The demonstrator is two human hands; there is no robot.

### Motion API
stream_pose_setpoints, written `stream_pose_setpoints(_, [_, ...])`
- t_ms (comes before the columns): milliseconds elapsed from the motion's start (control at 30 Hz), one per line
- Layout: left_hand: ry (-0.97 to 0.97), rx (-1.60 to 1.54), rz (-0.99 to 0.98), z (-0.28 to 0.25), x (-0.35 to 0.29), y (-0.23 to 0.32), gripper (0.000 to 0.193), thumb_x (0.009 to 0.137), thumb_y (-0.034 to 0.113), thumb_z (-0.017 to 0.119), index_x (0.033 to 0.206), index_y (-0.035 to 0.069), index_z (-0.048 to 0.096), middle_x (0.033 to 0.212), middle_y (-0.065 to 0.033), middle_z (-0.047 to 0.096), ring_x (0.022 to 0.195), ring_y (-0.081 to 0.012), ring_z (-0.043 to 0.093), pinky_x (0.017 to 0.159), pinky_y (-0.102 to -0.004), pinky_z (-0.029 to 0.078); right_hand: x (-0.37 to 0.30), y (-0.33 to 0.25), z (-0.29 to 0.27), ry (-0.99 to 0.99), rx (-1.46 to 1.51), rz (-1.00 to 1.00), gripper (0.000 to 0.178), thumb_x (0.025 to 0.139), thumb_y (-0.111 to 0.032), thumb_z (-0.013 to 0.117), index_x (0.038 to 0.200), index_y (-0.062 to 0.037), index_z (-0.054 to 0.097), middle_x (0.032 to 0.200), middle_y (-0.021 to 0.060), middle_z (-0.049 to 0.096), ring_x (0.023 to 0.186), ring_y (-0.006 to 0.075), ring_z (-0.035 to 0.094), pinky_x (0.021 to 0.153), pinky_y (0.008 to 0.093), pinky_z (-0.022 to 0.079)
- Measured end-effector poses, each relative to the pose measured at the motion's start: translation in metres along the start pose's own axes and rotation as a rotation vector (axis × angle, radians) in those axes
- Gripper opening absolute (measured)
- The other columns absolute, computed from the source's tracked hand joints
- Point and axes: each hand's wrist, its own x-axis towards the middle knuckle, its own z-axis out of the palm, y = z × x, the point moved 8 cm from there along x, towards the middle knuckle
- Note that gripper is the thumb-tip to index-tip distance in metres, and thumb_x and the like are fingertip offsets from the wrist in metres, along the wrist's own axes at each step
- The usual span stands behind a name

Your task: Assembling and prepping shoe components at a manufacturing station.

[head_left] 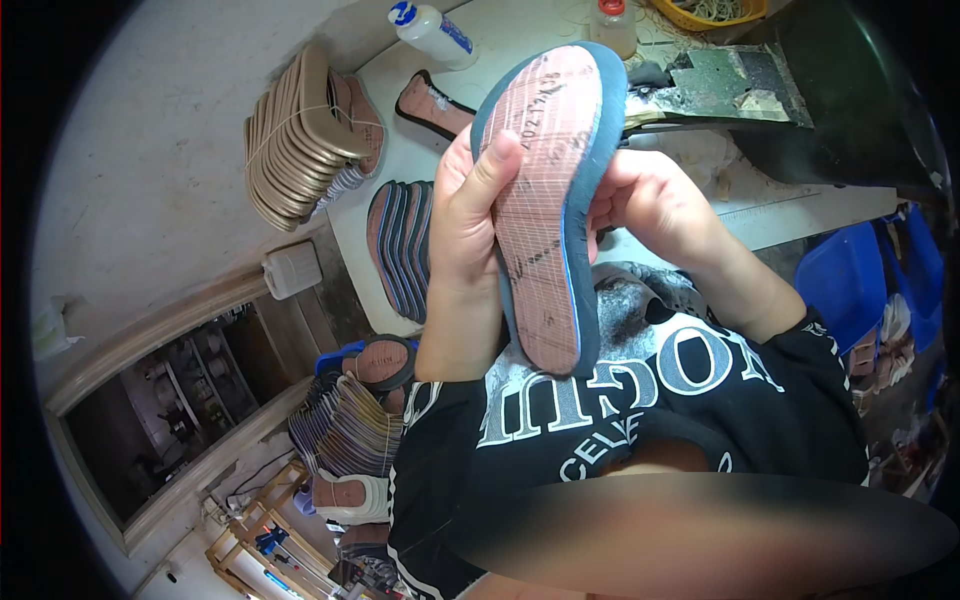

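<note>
Up close in front of my chest is a shoe insole (540, 230), with a pinkish lined face marked by handwriting and a dark padded rim. My left hand (470, 215) grips its left side, thumb pressed on the pink face and fingers hidden behind. On the opposite edge, the curled fingers of my right hand (655, 205) hold the rim, their tips partly out of sight. A second insole (430, 100) lies on the white table (740, 225) beyond my left hand. Left of my wrist is an overlapping row of several more insoles (400, 250).
A tied bundle of gold soles (300, 140) stands at the table's left. At the back are a white bottle (435, 35), a red-capped bottle (613, 30) and a yellow basket (710, 12). A dark green machine (850, 100) occupies the right. More stacked soles (345, 425) sit lower left.
</note>
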Motion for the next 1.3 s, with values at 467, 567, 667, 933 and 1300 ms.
stream_pose_setpoints(467, [0.167, 0.198, 0.193, 0.017, 0.0, -0.002, 0.034, 0.093, 0.016, 0.05, 0.118, -0.007, 0.053, 0.104, -0.0162, 0.066, 0.088, -0.0184, 0.066, 0.08, -0.0291, 0.053, -0.004, -0.02, -0.016, 0.128, -0.234, 0.195, 0.014, 0.082, 0.0, 0.067, 0.095, 0.0056, 0.067, 0.084, 0.0066, 0.068, 0.075, 0.0146, 0.066, 0.068, 0.028, 0.055])
stream_pose_setpoints(567, [0.235, 0.224, 0.27, 0.012, 0.0, 0.002, 0.029, 0.087, 0.008, 0.064, 0.112, -0.003, 0.055, 0.103, -0.0095, 0.065, 0.088, -0.0127, 0.062, 0.082, -0.0261, 0.049, -0.009, -0.033, -0.018, 0.234, -0.402, 0.17, 0.011, 0.084, -0.005, 0.067, 0.086, 0.0057, 0.068, 0.077, 0.0065, 0.067, 0.066, 0.0114, 0.063, 0.06, 0.0247, 0.053])
stream_pose_setpoints(667, [0.287, 0.325, 0.371, 0.019, -0.001, -0.001, 0.028, 0.087, 0.008, 0.065, 0.112, -0.003, 0.056, 0.102, -0.0088, 0.065, 0.088, -0.0127, 0.062, 0.082, -0.0256, 0.048, -0.013, -0.033, -0.029, 0.317, -0.628, 0.171, 0.014, 0.087, -0.009, 0.066, 0.088, 0.004, 0.068, 0.076, 0.0038, 0.066, 0.065, 0.0073, 0.06, 0.059, 0.0216, 0.049])
stream_pose_setpoints(933, [0.387, 0.419, 0.24, -0.009, 0.019, -0.017, 0.027, 0.084, 0.015, 0.07, 0.103, -0.002, 0.06, 0.105, -0.0039, 0.047, 0.101, -0.0141, 0.052, 0.091, -0.0283, 0.04, -0.022, -0.014, -0.043, 0.319, -0.449, 0.145, 0.023, 0.093, -0.022, 0.06, 0.092, 0.0003, 0.067, 0.075, -0.0038, 0.06, 0.066, 0.0009, 0.048, 0.059, 0.0189, 0.038])
stream_pose_setpoints(1300, [0.272, 0.004, 0.028, 0.009, 0.012, -0.019, 0.031, 0.093, 0.011, 0.052, 0.12, -0.004, 0.05, 0.114, -0.0132, 0.061, 0.1, -0.0177, 0.062, 0.089, -0.0298, 0.049, -0.027, 0.007, -0.046, 0.219, 0.079, 0.236, 0.051, 0.096, -0.042, 0.051, 0.086, 0.0051, 0.065, 0.074, 0.0093, 0.066, 0.061, 0.0118, 0.064, 0.055, 0.0232, 0.054])
